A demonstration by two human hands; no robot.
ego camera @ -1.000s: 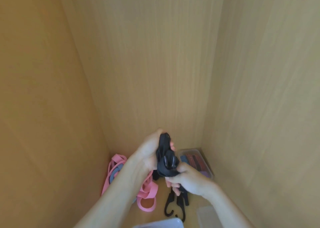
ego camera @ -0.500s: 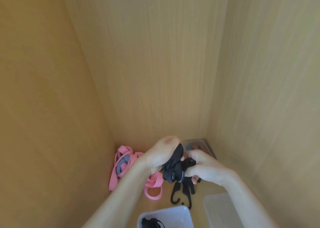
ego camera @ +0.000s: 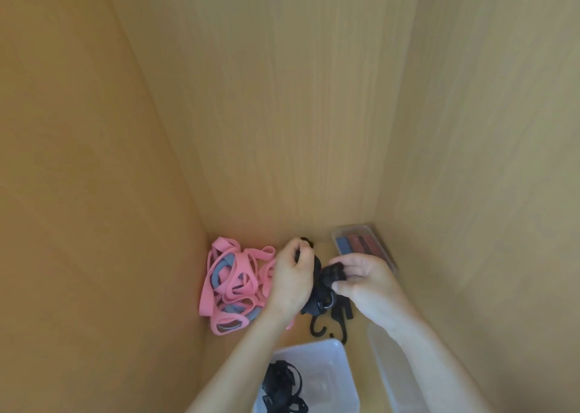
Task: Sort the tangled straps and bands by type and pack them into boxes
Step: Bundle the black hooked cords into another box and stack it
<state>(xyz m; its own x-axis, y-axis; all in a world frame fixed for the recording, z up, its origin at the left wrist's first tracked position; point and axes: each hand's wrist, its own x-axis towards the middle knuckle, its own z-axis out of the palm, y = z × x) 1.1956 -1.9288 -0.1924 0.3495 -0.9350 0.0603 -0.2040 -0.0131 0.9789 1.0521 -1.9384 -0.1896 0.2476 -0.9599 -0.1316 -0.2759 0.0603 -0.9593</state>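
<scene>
Both hands hold a bunched black strap [ego camera: 320, 290] with a metal ring above the wooden floor. My left hand [ego camera: 292, 279] grips its upper part, fingers curled round it. My right hand [ego camera: 365, 284] pinches a folded end of the same strap. Black hooks [ego camera: 329, 326] lie on the floor just below the bundle. A tangle of pink and grey-blue bands [ego camera: 233, 284] lies at the left wall. A clear box [ego camera: 339, 368] near me holds other black straps [ego camera: 282, 387].
A clear box [ego camera: 364, 229] in the far right corner holds red, blue and black strips. Another clear box [ego camera: 387, 368] stands at the right under my forearm. Wooden walls close in the left, back and right sides.
The view has tilted down, bringing the near clear boxes into sight. The hands lowered the black strap bundle and pulled slightly apart, the right hand now pinching a folded end.
</scene>
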